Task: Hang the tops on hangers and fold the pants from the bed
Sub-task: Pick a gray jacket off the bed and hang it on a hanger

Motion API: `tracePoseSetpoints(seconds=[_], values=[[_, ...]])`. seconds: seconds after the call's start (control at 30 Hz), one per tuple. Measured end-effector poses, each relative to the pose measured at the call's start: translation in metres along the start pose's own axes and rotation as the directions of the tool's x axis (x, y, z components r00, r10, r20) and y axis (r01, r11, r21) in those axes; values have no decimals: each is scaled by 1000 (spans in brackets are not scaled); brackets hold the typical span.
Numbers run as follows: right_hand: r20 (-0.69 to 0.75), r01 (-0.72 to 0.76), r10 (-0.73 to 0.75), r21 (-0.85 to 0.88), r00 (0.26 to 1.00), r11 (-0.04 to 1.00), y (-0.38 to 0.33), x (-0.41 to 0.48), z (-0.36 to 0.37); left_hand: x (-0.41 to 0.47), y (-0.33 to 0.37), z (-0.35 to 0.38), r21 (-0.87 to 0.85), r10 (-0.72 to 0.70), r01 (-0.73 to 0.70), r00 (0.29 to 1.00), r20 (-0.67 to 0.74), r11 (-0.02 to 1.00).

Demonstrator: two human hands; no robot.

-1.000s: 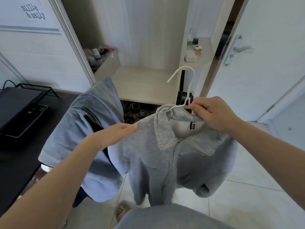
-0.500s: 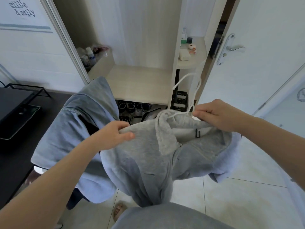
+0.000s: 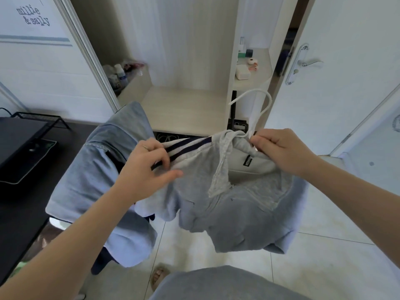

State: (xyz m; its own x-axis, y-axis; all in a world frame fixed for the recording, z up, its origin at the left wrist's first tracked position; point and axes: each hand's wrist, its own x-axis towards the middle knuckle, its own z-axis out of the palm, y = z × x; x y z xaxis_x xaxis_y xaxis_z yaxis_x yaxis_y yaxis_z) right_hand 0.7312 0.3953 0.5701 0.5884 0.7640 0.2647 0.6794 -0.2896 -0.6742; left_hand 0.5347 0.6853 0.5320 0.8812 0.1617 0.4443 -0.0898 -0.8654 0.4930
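A grey zip-up top (image 3: 233,204) with a collar hangs in front of me on a white hanger (image 3: 262,111), whose hook sticks up above the collar. My left hand (image 3: 147,167) pinches the top's left shoulder, where two dark stripes show. My right hand (image 3: 279,152) grips the right side of the collar at the base of the hanger. The hanger's arms are hidden inside the fabric. A blue denim garment (image 3: 97,180) is draped over a chair to my left.
An open wardrobe with a pale wooden shelf (image 3: 184,109) stands straight ahead. A white door (image 3: 346,72) with a metal handle is at the right. A black desk (image 3: 19,169) runs along the left. Pale tiled floor (image 3: 324,267) lies below.
My left hand has shifted up along the left shoulder, exposing the dark stripes. The top has been lifted slightly, and its collar has spread open.
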Motion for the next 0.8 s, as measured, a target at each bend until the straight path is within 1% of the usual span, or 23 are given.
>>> tracePoseSetpoints(seconds=[0.03,0.07,0.13,0.2,0.27,0.3,0.33,0.4,0.47,0.5,0.57,0.63,0.7,0.8], values=[[4,14,-14,17,1000,1000,-3,0,1,-1,0,1,34,-42,44,996,-73,998],[8,21,-22,30,1000,999,-6,1,2,-1,1,2,83,-73,83,991,-115,993],[23,19,-20,48,1000,999,-11,4,2,0,3,8,139,-114,130,987,-115,982],[39,14,-16,71,999,997,-14,6,1,0,3,16,84,-177,188,976,-128,978],[51,7,-12,84,999,996,-14,4,-1,-1,1,20,-6,-283,286,942,-182,958],[56,3,-8,90,998,996,-14,3,-2,-2,-1,20,-26,-324,325,926,-192,945],[63,-3,-3,97,998,995,-13,1,-4,-3,-4,20,-29,-334,335,924,-186,942],[85,-24,16,98,996,995,-11,-3,-9,-5,-11,18,-13,-290,291,947,-135,957],[113,-47,38,81,993,996,-9,-5,-14,-5,-18,11,11,-233,234,971,-52,972],[125,-59,49,77,991,995,-7,-6,-17,-4,-23,5,-5,-239,239,971,-12,971],[136,-80,69,76,988,994,-5,-8,-19,0,-28,-7,-107,-323,330,943,78,938],[130,-89,77,85,988,992,-4,-10,-17,1,-30,-16,-163,-356,373,926,123,914],[119,-91,79,99,990,991,-4,-11,-13,2,-20,-17,-127,-306,321,944,123,939],[121,-83,70,99,990,992,-9,-9,-4,6,10,-2,-51,-156,163,979,128,985]])
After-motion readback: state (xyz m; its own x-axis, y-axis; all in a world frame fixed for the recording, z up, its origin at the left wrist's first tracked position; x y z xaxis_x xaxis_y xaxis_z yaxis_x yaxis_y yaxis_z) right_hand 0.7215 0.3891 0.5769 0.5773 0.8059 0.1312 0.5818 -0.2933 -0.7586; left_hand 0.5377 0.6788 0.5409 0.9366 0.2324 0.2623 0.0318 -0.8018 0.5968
